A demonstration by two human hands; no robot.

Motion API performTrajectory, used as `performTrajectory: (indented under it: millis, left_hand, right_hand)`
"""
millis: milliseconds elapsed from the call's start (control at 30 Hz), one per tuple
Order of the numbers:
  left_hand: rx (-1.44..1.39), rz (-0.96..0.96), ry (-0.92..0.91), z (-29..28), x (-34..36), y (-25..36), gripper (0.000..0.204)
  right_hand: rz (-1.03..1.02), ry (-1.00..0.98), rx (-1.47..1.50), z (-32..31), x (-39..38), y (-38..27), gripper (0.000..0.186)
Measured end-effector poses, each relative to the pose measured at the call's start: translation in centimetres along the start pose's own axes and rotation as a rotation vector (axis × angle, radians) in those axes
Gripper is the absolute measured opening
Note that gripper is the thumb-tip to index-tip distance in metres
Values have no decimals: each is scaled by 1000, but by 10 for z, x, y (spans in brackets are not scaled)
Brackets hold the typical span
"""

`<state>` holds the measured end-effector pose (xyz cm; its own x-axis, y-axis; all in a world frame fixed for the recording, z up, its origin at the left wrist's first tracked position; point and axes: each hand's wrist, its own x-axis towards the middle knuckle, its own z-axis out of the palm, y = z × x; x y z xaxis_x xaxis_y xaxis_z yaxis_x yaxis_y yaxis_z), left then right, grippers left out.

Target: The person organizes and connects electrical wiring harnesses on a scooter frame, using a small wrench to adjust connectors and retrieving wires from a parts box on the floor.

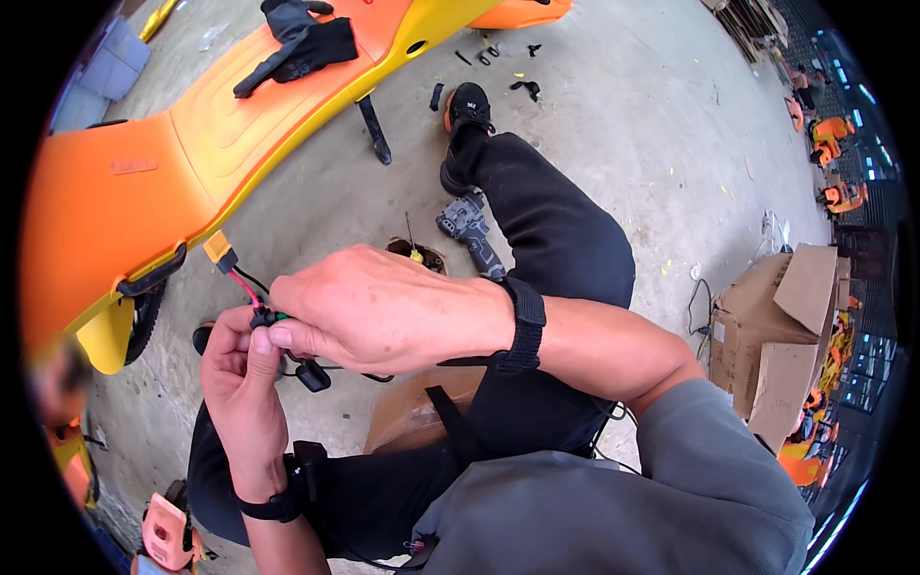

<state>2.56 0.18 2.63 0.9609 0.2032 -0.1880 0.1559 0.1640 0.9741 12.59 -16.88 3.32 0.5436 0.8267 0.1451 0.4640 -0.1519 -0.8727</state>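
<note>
In front of me, my left hand [241,374] pinches a small black connector [261,316] between thumb and fingers. My right hand [388,311] is closed at the same spot, thumb and fingertips on the connector's right side, where a bit of green shows. Red and black wires [251,280] run up from it to a yellow plug [219,248], which stands free above the left fingers. Below the right fingers hangs a small black plastic piece [312,376] with a thin cable. My fingers hide part of the connector.
An orange and yellow vehicle body [105,192] stretches across the upper left, with dark gloves [297,43] on top. A grey power tool [470,233] lies by my leg. Small black parts [484,56] lie beyond my shoe. An open cardboard box [767,326] stands at right.
</note>
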Motion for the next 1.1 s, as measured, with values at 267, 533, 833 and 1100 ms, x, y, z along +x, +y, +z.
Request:
performTrajectory:
  millis: [267,533,833,1100]
  left_hand:
    - [-279,3,113,13,0,3,17]
    - [-309,26,66,7,9,5,17]
    - [-327,18,22,-2,13,9,14]
    - [-367,69,-9,-14,15,13,17]
  right_hand:
    - [-72,328,4,17,10,-6,21]
    - [-114,342,0,21,18,-2,20]
    - [317,327,730,-31,14,10,26]
    - [312,165,898,-19,9,10,29]
